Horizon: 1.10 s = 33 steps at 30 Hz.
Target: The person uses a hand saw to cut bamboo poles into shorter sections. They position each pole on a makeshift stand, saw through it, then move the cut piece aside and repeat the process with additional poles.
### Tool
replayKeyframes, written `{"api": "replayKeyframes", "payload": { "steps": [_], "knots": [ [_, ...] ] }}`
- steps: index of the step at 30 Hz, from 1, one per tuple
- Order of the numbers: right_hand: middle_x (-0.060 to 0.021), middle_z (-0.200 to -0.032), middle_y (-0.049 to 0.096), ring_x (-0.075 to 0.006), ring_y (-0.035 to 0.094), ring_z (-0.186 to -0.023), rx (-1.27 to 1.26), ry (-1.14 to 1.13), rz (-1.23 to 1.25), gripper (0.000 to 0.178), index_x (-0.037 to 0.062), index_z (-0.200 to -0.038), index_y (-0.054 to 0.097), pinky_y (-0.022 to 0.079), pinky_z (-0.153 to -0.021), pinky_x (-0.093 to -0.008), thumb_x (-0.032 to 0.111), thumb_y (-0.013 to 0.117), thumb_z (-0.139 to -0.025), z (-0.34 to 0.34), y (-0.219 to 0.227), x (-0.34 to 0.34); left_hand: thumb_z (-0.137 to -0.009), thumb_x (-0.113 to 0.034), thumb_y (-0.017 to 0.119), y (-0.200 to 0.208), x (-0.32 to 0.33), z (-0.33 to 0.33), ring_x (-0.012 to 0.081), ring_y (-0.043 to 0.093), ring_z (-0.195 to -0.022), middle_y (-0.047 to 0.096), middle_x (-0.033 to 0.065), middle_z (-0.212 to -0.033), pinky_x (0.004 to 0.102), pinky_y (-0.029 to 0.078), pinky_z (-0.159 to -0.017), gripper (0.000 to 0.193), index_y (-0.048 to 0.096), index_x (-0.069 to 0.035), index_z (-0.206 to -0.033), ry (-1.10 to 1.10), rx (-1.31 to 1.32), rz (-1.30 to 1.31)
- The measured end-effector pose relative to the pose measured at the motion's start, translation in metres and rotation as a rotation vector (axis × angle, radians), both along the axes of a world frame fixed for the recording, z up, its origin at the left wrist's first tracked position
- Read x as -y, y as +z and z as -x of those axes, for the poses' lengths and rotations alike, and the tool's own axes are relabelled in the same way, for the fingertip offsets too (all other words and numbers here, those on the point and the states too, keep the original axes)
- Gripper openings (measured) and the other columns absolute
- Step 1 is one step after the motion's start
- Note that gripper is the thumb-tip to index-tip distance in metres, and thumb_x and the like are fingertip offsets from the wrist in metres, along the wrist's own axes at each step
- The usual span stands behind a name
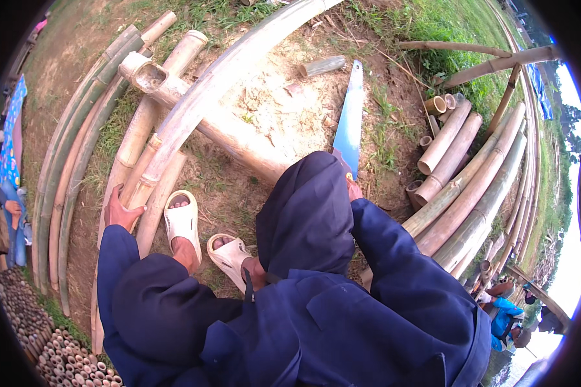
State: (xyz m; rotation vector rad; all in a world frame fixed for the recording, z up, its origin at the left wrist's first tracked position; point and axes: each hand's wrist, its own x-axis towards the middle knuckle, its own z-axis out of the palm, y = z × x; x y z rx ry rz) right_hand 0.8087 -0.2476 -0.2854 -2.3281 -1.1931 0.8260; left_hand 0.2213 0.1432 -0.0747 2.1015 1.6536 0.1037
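Observation:
My left hand (pixel 120 210) is wrapped round a long pale bamboo pole (pixel 197 109), thumb on one side and fingers on the other. This pole runs from the left hand up to the top edge, crossing over a thick bamboo log (pixel 239 143) with an open, hollow end. My right hand (pixel 354 189), beside my bent knee, is closed on the handle of a handsaw (pixel 350 122). The saw's bluish blade points away from me, apart from the pole. Most of the handle is hidden by my hand and knee.
Long bamboo poles (pixel 77 138) lie at the left, and more poles (pixel 481 193) at the right near short cut pieces (pixel 445 138). A short offcut (pixel 323 66) lies beyond the saw. Cut bamboo ends (pixel 77 361) are stacked lower left. Other people (pixel 507 319) are at both sides.

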Motion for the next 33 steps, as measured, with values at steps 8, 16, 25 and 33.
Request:
{"api": "replayKeyframes", "payload": {
  "steps": [8, 16, 25, 33],
  "knots": [
    [-0.0170, -0.115, 0.071, -0.0391, 0.066, -0.114, 0.177, 0.263, 0.270, 0.031, 0.0093, -0.122, 0.063, 0.053, -0.096, -0.0490, 0.023, 0.060, -0.094, -0.028, -0.006, -0.015, -0.061, -0.024, 0.094, 0.007, -0.001, -0.005, 0.0385, 0.068, -0.116, 0.070, 0.0229, -0.124, 0.0444, 0.053, -0.100, 0.088, 0.054, -0.009, -0.138, 0.030, -0.042, 0.089],
    [-0.0217, -0.102, 0.071, -0.0407, 0.069, -0.101, 0.399, 0.018, 0.216, 0.036, 0.0096, -0.115, 0.063, 0.053, -0.090, -0.0493, 0.029, 0.071, -0.086, 0.007, 0.138, -0.021, -0.060, -0.032, 0.094, 0.015, -0.004, 0.002, 0.0396, 0.067, -0.117, 0.069, 0.0255, -0.126, 0.0452, 0.052, -0.102, 0.093, 0.054, -0.006, -0.140, 0.001, -0.063, 0.135],
    [-0.0034, -0.075, 0.063, -0.0105, 0.056, -0.054, -0.095, -0.526, -0.740, 0.013, 0.0029, -0.103, 0.062, 0.048, -0.054, -0.0240, 0.004, 0.069, -0.092, 0.043, 0.261, 0.006, -0.061, -0.035, 0.093, 0.019, -0.004, -0.004, 0.0392, 0.068, -0.115, 0.070, 0.0266, -0.123, 0.0443, 0.053, -0.103, 0.092, 0.059, 0.004, -0.137, -0.046, -0.072, 0.053],
    [-0.0073, -0.066, 0.063, -0.0136, 0.059, -0.054, -0.427, -0.068, -0.596, 0.019, -0.0028, -0.087, 0.065, 0.048, -0.054, -0.0263, 0.013, 0.070, -0.096, 0.183, 0.364, -0.076, -0.059, -0.039, 0.093, 0.014, -0.002, 0.004, 0.0393, 0.069, -0.114, 0.071, 0.0275, -0.120, 0.0443, 0.053, -0.100, 0.096, 0.059, 0.004, -0.138, 0.014, -0.129, 0.096]
  ]
}}
